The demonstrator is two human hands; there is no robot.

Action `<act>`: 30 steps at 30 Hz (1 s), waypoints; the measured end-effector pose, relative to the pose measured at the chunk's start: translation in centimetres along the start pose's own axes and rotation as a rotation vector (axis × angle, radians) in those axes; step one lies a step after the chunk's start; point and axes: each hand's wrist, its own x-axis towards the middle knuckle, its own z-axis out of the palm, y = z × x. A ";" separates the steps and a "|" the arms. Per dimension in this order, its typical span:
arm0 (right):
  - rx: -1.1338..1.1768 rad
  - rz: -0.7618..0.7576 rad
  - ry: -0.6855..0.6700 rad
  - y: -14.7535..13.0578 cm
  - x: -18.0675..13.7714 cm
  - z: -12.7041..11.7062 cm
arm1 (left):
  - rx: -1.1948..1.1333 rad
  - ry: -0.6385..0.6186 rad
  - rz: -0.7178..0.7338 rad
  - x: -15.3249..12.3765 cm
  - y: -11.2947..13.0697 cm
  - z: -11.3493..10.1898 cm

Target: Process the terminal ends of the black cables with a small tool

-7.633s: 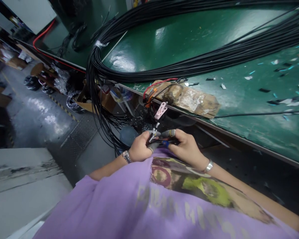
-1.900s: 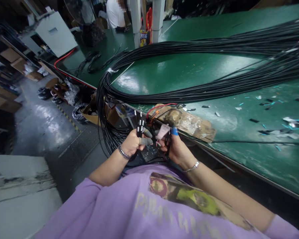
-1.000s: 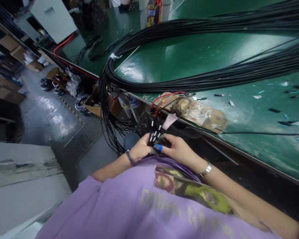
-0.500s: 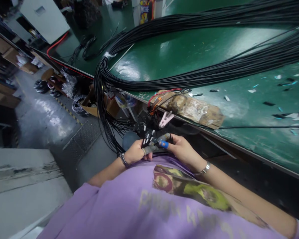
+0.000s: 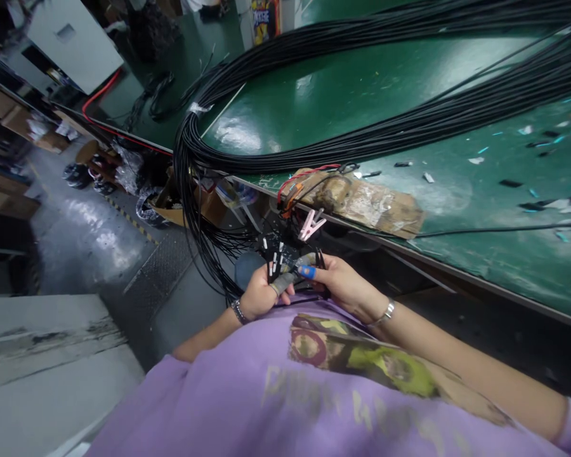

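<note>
A small bunch of thin black wires with white-tipped ends (image 5: 275, 254) is gripped in the closed left hand (image 5: 259, 297), tips upward, just below the edge of the green-topped bench (image 5: 361, 95). The right hand (image 5: 335, 284) — blue cot on one fingertip (image 5: 307, 271) — is closed on the same bunch, touching the left. A pink plastic clip (image 5: 310, 225) hangs just above; a thick bundle of long black cables (image 5: 409, 124) is draped across the bench.

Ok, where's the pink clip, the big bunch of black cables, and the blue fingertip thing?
pink clip (image 5: 311, 225), head view, on the middle of its body.
big bunch of black cables (image 5: 409, 124), head view, on the strands lying across the green table.
blue fingertip cover (image 5: 307, 271), head view, on the cover's tip.
</note>
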 end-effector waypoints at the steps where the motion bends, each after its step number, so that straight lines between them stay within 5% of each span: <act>1: -0.007 -0.001 -0.001 0.0 0.0 0.0 | 0.009 0.003 0.011 0.0 0.0 0.0; 9: -0.109 -0.084 0.013 0.1 0.0 0.1 | -0.008 0.112 -0.002 0.0 0.1 0.2; 15: -0.538 -0.464 0.020 -0.4 -0.6 0.1 | -0.002 0.216 -0.023 0.2 0.4 0.8; 20: -0.974 -0.629 -0.292 -0.5 -1.2 0.0 | -0.199 0.358 0.033 1.3 1.2 -0.5; 25: -1.086 -0.479 -0.249 0.0 -0.4 -0.7 | -0.517 0.104 0.012 1.2 1.6 -2.7; 30: -0.899 -0.544 -0.110 -0.5 -0.1 -0.3 | -0.649 -0.063 -0.044 0.5 1.3 -3.5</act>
